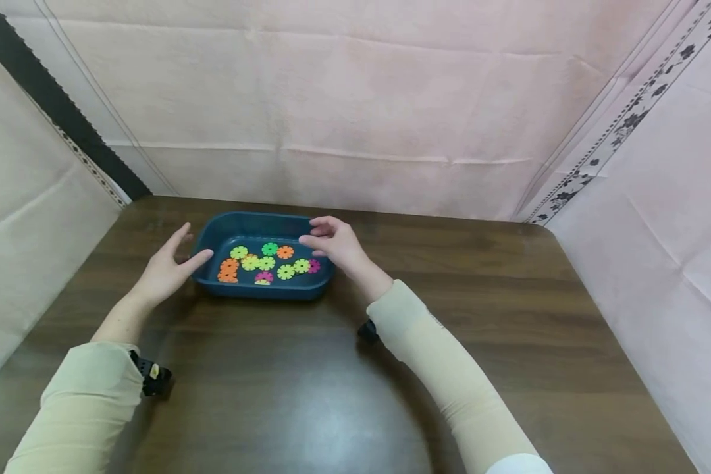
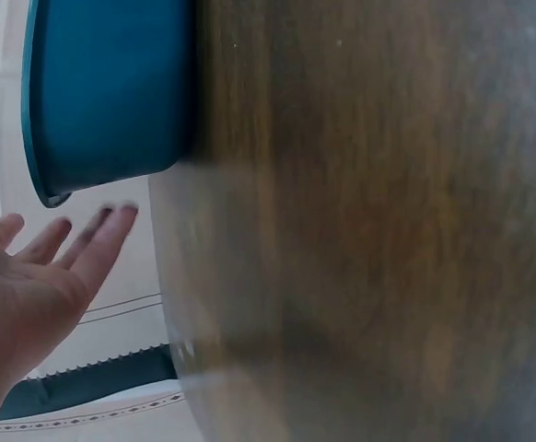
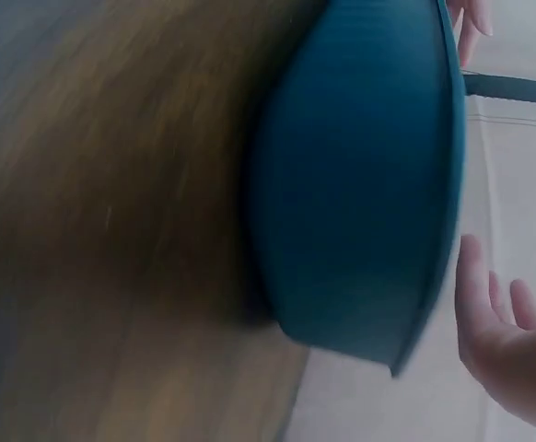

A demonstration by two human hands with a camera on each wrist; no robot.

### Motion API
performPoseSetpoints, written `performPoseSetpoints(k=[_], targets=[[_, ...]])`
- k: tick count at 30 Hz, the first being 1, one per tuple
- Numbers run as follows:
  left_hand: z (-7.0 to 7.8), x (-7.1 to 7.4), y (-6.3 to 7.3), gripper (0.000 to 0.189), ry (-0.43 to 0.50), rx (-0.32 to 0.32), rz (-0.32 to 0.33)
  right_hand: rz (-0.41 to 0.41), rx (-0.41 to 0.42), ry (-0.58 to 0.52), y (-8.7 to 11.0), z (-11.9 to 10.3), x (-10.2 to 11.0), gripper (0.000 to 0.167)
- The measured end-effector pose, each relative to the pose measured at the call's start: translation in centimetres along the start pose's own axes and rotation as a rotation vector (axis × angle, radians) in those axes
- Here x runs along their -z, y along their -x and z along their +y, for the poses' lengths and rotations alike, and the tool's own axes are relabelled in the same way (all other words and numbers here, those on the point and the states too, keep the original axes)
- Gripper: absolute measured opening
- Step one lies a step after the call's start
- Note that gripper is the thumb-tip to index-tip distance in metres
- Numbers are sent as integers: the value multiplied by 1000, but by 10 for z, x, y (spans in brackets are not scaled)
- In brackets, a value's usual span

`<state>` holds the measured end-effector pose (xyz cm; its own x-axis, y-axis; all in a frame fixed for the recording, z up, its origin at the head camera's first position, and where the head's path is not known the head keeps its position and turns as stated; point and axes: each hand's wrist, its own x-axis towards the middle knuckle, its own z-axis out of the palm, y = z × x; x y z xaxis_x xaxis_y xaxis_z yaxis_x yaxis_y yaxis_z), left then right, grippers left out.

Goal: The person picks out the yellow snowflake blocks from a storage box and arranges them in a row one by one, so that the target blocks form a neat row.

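Note:
A dark blue plastic basin point(image 1: 261, 290) stands towards the far left of the table, with several flower-shaped plastic discs point(image 1: 285, 271) in yellow, orange, green and pink lying on its bottom. Beside the basin's left end is my left hand point(image 1: 164, 271), thumb spread from the fingers near the rim. In the left wrist view that hand point(image 2: 38, 285) holds nothing, its fingers apart from the basin wall point(image 2: 111, 92). My right hand point(image 1: 338, 245) hovers over the right end of the rim with loosely bent fingers. In the right wrist view nothing shows in the right hand point(image 3: 512, 350); whether it touches the rim I cannot tell.
The brown wooden table point(image 1: 261, 382) extends in front of the basin and to its right. Pale cloth point(image 1: 355, 99) hangs behind the table and along both sides. A small black device point(image 1: 154, 376) is strapped at the left wrist, and another point(image 1: 368, 331) at the right.

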<state>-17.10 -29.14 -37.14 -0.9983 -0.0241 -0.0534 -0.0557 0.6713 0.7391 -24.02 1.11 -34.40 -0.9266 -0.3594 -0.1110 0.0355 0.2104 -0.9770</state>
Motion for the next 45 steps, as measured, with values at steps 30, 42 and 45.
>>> performPoseSetpoints(k=[30,42,45], targets=[[-7,-10,0,71,31,54,32,-92,-113,719,-34,25,-68,12],[-11,-11,0,72,85,86,42,-57,-133,767,-35,23,-69,8],[-11,-11,0,71,93,92,45,-40,-139,703,-34,23,-68,10]])
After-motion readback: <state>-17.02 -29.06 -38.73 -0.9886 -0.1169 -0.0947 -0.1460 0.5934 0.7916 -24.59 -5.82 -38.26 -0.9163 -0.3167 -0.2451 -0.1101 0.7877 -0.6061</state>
